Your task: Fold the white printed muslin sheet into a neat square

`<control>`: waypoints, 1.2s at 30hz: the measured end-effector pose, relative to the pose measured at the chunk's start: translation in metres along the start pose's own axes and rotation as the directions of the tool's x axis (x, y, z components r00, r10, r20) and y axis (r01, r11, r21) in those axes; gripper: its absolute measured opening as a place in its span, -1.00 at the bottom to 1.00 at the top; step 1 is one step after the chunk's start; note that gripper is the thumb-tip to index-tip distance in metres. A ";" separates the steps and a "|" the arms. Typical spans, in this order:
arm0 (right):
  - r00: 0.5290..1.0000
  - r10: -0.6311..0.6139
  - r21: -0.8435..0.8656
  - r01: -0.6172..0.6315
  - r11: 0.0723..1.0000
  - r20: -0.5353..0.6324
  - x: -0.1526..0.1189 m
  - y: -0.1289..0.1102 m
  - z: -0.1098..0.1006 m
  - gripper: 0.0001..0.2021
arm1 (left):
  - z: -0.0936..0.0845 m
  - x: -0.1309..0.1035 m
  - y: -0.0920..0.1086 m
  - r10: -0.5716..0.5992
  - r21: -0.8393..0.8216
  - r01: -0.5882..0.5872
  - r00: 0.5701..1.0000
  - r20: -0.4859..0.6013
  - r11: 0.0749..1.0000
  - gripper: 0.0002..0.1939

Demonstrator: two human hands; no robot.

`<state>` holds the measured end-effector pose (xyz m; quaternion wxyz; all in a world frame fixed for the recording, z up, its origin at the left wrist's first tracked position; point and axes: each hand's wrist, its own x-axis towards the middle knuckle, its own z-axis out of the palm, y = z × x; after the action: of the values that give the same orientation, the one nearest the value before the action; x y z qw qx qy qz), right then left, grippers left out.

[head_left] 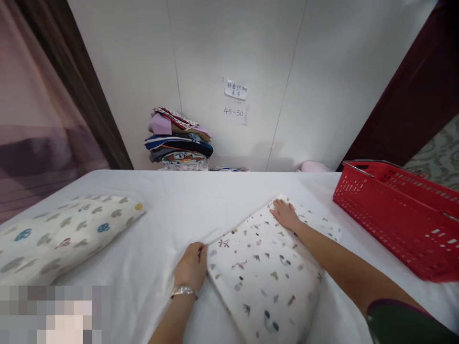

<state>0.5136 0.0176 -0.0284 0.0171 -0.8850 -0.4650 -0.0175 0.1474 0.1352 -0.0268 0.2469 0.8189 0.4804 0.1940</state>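
A white cloth with small animal and plant prints [263, 267] lies folded on the white-covered table [172, 205], one corner pointing to the back. My left hand [191, 267], with a silver bracelet at the wrist, pinches the cloth's left corner. Near the back corner, my right hand [286, 214] lies flat on the cloth with its fingers spread. Part of the cloth's right side is hidden under my right forearm.
Another white cloth with grey and coloured prints [82, 224] lies at the left. A red basket [398, 215] stands at the right edge. Behind the table is a stack of folded fabrics [179, 143] against the wall, near paper labels [235, 90].
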 end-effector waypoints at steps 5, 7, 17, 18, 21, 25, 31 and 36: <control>0.989 0.007 0.058 -0.016 0.998 0.146 -0.001 -0.008 -0.012 -0.46 | -0.001 0.000 0.002 0.003 0.011 -0.003 1.000 0.011 1.000 -0.78; 0.990 0.026 0.060 -0.035 0.998 0.139 -0.009 -0.016 -0.020 -0.46 | -0.001 0.000 0.003 0.014 0.011 -0.014 1.000 0.004 1.000 -0.78; 0.907 -0.370 0.236 0.321 0.917 0.203 -0.129 -0.098 -0.025 -0.35 | -0.003 -0.003 0.008 0.004 0.025 -0.004 1.000 -0.002 1.000 -0.75; 0.914 -0.347 0.239 0.296 0.925 0.211 -0.135 -0.103 -0.028 -0.34 | -0.004 -0.003 0.008 0.009 0.025 -0.009 1.000 -0.003 1.000 -0.75; 0.929 -0.318 0.259 0.266 0.928 0.186 -0.158 -0.114 -0.039 -0.35 | -0.005 -0.003 0.008 0.018 0.016 -0.019 1.000 0.004 1.000 -0.74; 0.855 -0.498 0.317 0.436 0.842 0.147 -0.203 -0.130 -0.046 -0.38 | -0.008 -0.002 0.009 0.026 0.032 -0.027 0.999 0.023 0.999 -0.73; 0.871 -0.487 0.341 0.440 0.831 0.064 -0.247 -0.141 -0.064 -0.43 | -0.012 -0.003 0.014 0.001 0.056 -0.003 0.999 0.038 0.998 -0.70; 0.934 -0.307 0.427 0.357 0.831 -0.183 -0.255 -0.092 -0.065 -0.59 | -0.015 -0.003 0.018 -0.007 0.023 0.007 1.000 0.012 1.000 -0.64</control>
<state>0.2924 -0.1433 0.0258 0.2444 -0.7598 -0.6011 0.0414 0.1497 0.1287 -0.0041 0.2409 0.8211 0.4841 0.1827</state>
